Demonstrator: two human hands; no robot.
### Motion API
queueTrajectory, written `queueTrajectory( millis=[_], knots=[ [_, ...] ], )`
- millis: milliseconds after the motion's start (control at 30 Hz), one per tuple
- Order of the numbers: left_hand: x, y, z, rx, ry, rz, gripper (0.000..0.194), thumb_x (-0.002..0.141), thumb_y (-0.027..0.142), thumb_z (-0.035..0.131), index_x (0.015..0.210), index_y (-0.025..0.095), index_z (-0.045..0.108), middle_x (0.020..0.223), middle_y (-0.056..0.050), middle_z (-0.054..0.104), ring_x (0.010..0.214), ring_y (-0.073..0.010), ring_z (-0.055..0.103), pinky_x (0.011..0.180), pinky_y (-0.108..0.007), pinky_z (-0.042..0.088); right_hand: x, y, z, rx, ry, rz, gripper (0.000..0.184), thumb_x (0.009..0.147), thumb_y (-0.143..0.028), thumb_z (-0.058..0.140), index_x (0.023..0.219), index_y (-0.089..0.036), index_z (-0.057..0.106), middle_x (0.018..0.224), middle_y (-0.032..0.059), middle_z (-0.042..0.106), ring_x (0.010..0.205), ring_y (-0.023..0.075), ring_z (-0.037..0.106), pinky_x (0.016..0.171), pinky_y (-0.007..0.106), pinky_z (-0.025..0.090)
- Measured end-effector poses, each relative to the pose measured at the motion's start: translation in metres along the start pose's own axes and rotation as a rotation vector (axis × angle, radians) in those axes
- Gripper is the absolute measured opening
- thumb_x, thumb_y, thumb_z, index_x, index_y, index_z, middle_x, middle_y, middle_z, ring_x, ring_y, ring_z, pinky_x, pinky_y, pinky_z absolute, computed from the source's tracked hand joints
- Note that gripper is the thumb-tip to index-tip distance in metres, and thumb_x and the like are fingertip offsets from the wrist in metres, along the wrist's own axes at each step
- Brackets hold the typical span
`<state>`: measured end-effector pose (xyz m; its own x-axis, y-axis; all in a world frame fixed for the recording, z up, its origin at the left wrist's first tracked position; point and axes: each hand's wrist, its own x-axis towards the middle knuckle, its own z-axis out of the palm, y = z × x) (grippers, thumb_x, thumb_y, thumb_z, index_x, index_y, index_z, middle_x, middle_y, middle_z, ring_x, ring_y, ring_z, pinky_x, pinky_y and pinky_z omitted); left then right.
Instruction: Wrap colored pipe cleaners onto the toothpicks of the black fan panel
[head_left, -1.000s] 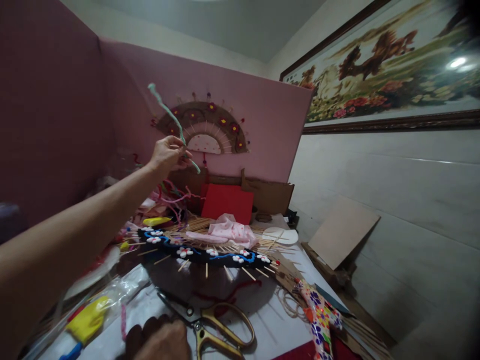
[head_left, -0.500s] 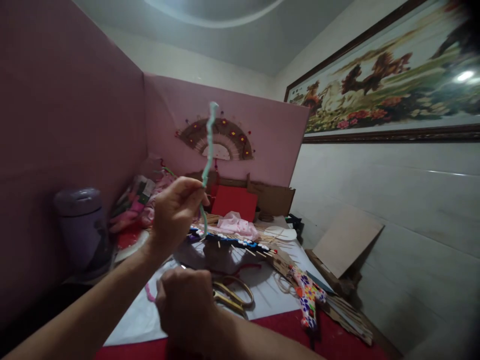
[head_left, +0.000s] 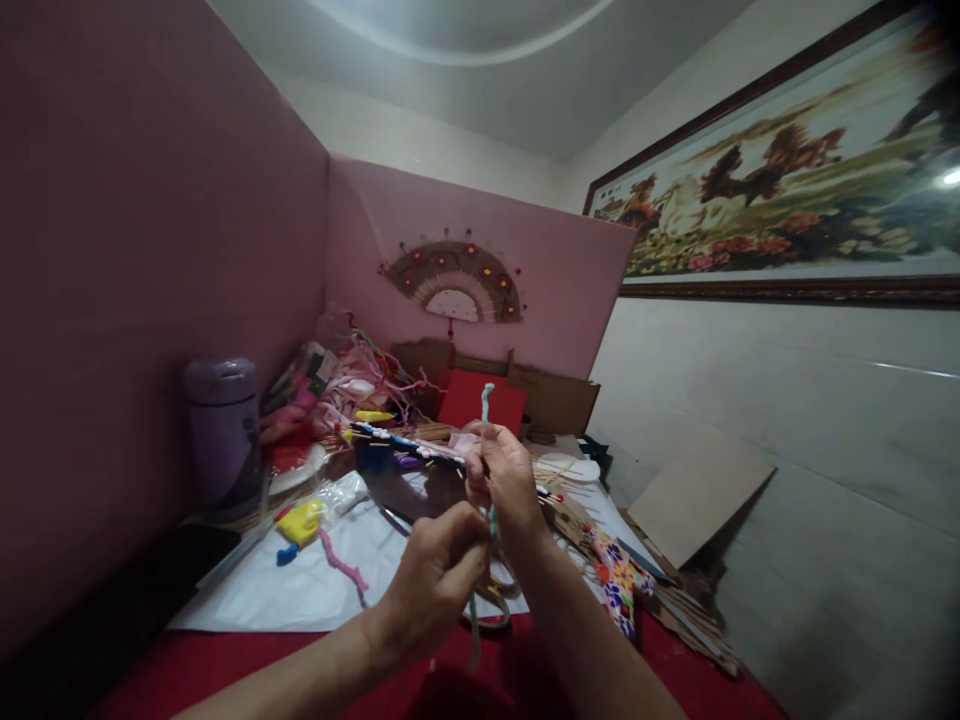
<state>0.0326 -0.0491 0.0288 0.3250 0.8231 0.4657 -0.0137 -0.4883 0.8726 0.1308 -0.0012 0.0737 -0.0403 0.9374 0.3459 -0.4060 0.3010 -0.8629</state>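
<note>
Clearly, both hands are at work on one thin, fuzzy strand of pale green yarn, which stands above the near, middle part of the worktop with its red cover. The right hand is the higher one; its grip is clamped on the upper part of the strand, and a short end points upward from it. The left hand is lower and nearer, with its grip also closed on the strand, and a loose tail hangs below. Just under the hands is a pair of scissors with gold-coloured handles, partly hidden. On the left, a pink fuzzy strip lies on a white sheet, near a yellow soft piece. Behind the hands, on the far side, stretches a black fan-shaped band with white flowers. Farther left stands a purple cylindrical flask.
</note>
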Motion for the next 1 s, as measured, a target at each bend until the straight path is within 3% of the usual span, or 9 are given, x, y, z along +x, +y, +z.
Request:
queueTrajectory(
  millis=[67, 233, 300, 433, 567, 733, 900, 1000],
  knots=[
    [0.006, 0.003, -0.008, -0.043, -0.037, -0.049, 0.025, 0.081, 0.03, 0.052, 0.062, 0.015, 0.055, 0.052, 0.001, 0.054, 0.045, -0.0084, 0.045, 0.043, -0.019, 0.033, 0.002, 0.007, -0.005, -0.017, -0.009, 0.016, 0.033, 0.077, -0.051, 0.056, 0.078, -0.02, 0.046, 0.038, -0.0132, 0.034, 0.028, 0.0031, 0.017, 0.029, 0.015, 0.014],
    [0.034, 0.002, -0.041, -0.252, 0.336, -0.082, 0.025, 0.076, 0.04, 0.06, 0.076, 0.015, 0.061, 0.053, 0.004, 0.052, 0.041, -0.0065, 0.042, 0.036, -0.017, 0.031, -0.006, 0.031, -0.005, -0.142, -0.161, 0.062, 0.033, 0.08, -0.048, 0.055, 0.069, -0.017, 0.049, 0.038, -0.0106, 0.037, 0.029, 0.0023, 0.023, 0.031, 0.015, 0.018],
    [0.042, -0.004, -0.05, -0.331, 0.373, -0.122, 0.027, 0.073, 0.041, 0.064, 0.081, 0.015, 0.062, 0.058, 0.004, 0.053, 0.043, -0.0067, 0.044, 0.036, -0.016, 0.032, -0.012, 0.042, -0.004, -0.181, -0.184, 0.07, 0.034, 0.079, -0.047, 0.056, 0.067, -0.016, 0.049, 0.043, -0.0091, 0.041, 0.032, 0.002, 0.026, 0.033, 0.016, 0.019],
    [0.048, -0.02, -0.061, -0.393, 0.297, -0.164, 0.025, 0.071, 0.037, 0.067, 0.075, 0.013, 0.063, 0.063, 0.001, 0.059, 0.043, -0.0036, 0.043, 0.037, -0.014, 0.03, -0.021, 0.058, -0.005, -0.224, -0.189, 0.141, 0.034, 0.077, -0.046, 0.058, 0.063, -0.016, 0.049, 0.042, -0.0094, 0.036, 0.033, 0.0026, 0.027, 0.033, 0.016, 0.017],
    [0.046, -0.027, -0.065, -0.391, 0.248, -0.191, 0.023, 0.07, 0.033, 0.07, 0.068, 0.011, 0.063, 0.058, 0.0, 0.061, 0.036, -0.0019, 0.038, 0.034, -0.014, 0.026, -0.024, 0.065, -0.01, -0.104, -0.199, 0.288, 0.032, 0.074, -0.044, 0.058, 0.062, -0.016, 0.051, 0.035, -0.0104, 0.034, 0.028, 0.0028, 0.023, 0.029, 0.016, 0.014],
    [0.034, -0.022, -0.066, -0.434, 0.209, -0.135, 0.029, 0.069, 0.026, 0.072, 0.095, 0.014, 0.065, 0.074, -0.005, 0.07, 0.046, -0.0084, 0.053, 0.043, -0.019, 0.042, -0.031, 0.062, -0.015, 0.115, -0.324, 0.356, 0.026, 0.076, -0.039, 0.055, 0.064, -0.016, 0.052, 0.033, -0.0093, 0.038, 0.024, 0.0026, 0.018, 0.027, 0.016, 0.013],
    [0.023, -0.026, -0.066, -0.421, 0.196, -0.151, 0.016, 0.071, 0.026, 0.07, 0.075, 0.012, 0.065, 0.066, -0.005, 0.069, 0.048, -0.0106, 0.055, 0.042, -0.02, 0.041, -0.034, 0.059, -0.02, 0.145, -0.408, 0.409, 0.027, 0.077, -0.037, 0.053, 0.063, -0.014, 0.054, 0.033, -0.0084, 0.038, 0.025, 0.0025, 0.021, 0.028, 0.015, 0.017],
    [0.019, -0.035, -0.065, -0.43, 0.194, -0.216, 0.017, 0.072, 0.029, 0.068, 0.073, 0.013, 0.064, 0.06, -0.002, 0.064, 0.045, -0.0091, 0.051, 0.041, -0.02, 0.04, -0.032, 0.062, -0.021, 0.112, -0.444, 0.48, 0.033, 0.077, -0.045, 0.055, 0.073, -0.012, 0.057, 0.04, -0.0048, 0.05, 0.025, 0.0034, 0.03, 0.027, 0.015, 0.021]
  ],
)
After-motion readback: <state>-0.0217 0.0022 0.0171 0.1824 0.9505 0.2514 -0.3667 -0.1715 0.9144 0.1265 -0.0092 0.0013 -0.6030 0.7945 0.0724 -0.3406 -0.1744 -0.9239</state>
